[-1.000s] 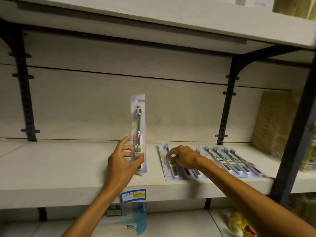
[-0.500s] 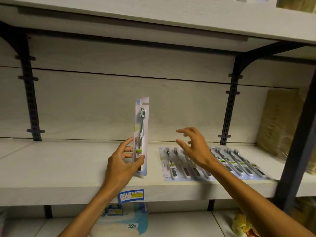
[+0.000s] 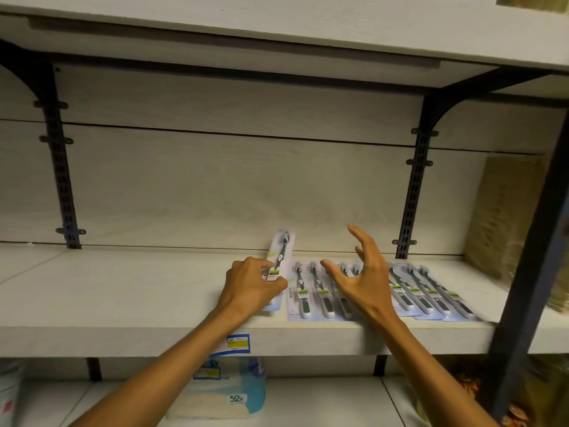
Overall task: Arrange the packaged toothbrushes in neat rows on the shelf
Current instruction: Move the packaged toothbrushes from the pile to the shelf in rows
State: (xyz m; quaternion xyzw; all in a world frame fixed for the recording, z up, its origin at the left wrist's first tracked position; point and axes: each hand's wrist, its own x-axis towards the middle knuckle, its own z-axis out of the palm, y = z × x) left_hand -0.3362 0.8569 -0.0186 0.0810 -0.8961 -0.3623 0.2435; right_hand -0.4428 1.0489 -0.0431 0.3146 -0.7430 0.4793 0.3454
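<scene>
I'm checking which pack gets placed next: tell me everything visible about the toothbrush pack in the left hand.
The held toothbrush pack is a long, narrow pale card under clear plastic, showing a dark grey brush, head up, with a green and white label. The left hand grips its lower half, tilting its top rightward. Its bottom end lies low over the shelf, just left of the row of packs.

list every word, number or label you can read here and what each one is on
"Nepoth", roughly, since the print is small: along the left edge of the nearest toothbrush pack lying flat in the row.
"52" plus a small unreadable letter: on the blue and white package on the lower shelf.
Price tag on the shelf edge: yellow and blue, writing too blurred to read.
Green stickers on the packs, including the toothbrush pack held by the left hand: too small to read.
</scene>
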